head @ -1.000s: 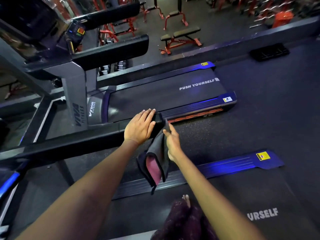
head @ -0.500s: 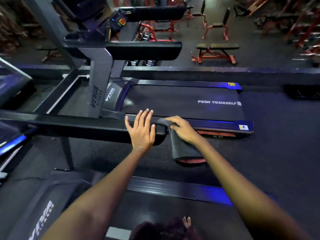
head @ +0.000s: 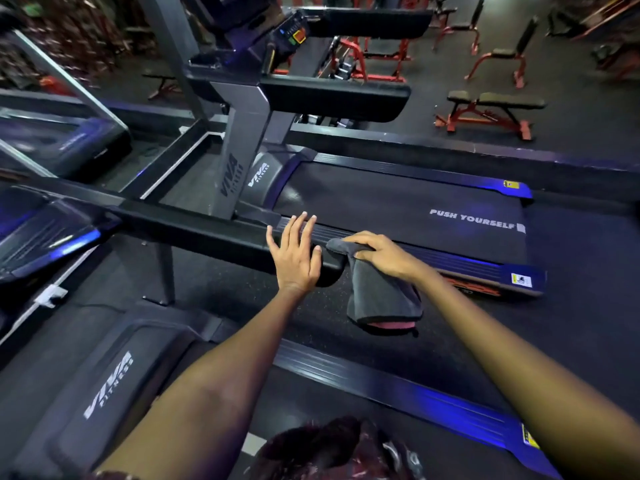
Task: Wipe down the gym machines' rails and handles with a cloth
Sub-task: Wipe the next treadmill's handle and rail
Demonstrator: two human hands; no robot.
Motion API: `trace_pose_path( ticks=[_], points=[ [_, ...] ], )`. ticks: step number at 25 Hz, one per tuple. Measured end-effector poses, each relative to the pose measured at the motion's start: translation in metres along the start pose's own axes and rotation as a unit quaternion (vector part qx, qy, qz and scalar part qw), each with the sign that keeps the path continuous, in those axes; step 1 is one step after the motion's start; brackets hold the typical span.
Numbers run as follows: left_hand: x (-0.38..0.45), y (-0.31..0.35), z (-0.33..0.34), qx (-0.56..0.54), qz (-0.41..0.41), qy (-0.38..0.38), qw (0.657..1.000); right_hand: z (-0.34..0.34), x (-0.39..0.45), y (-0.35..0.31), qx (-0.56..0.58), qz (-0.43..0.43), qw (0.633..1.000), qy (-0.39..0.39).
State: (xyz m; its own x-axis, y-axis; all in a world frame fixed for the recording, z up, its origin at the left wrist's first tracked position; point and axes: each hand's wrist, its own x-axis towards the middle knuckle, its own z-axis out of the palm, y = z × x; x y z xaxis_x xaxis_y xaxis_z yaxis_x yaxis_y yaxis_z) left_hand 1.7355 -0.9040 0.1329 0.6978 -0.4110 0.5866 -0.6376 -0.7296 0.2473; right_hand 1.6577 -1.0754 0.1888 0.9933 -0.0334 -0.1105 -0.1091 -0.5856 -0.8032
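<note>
The left hand [head: 294,256] lies flat on the black treadmill handrail [head: 207,233], near its rounded end. Its fingers are straight and spread a little, and it holds nothing. The right hand [head: 379,254] is just beside it. Its fingers curl over a grey cloth [head: 381,296] and press the top of it against the end of the handrail. The rest of the cloth hangs down, and a pink side shows at the bottom.
</note>
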Motion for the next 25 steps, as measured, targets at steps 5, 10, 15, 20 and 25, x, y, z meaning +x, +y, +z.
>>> trace_pose_path(
  ticks=[5,10,15,20,25],
  points=[
    [0.002,0.003,-0.001,0.000,-0.011,-0.020,1.000,-0.006,0.018,-0.005,0.043,0.015,0.998,-0.037],
    [0.002,0.005,0.002,0.007,-0.019,-0.009,1.000,-0.025,0.025,0.014,0.049,-0.007,0.991,-0.127],
    [-0.003,0.027,0.007,-0.027,-0.167,0.032,0.985,-0.030,0.053,0.014,0.046,-0.084,0.980,-0.172],
    [0.007,0.044,0.000,-0.034,-0.307,-0.033,0.951,-0.045,0.063,0.036,0.070,-0.132,0.953,-0.265],
    [0.027,0.050,0.002,0.019,-0.431,-0.063,0.900,-0.032,0.075,0.038,0.094,-0.162,0.954,-0.236]
  ],
)
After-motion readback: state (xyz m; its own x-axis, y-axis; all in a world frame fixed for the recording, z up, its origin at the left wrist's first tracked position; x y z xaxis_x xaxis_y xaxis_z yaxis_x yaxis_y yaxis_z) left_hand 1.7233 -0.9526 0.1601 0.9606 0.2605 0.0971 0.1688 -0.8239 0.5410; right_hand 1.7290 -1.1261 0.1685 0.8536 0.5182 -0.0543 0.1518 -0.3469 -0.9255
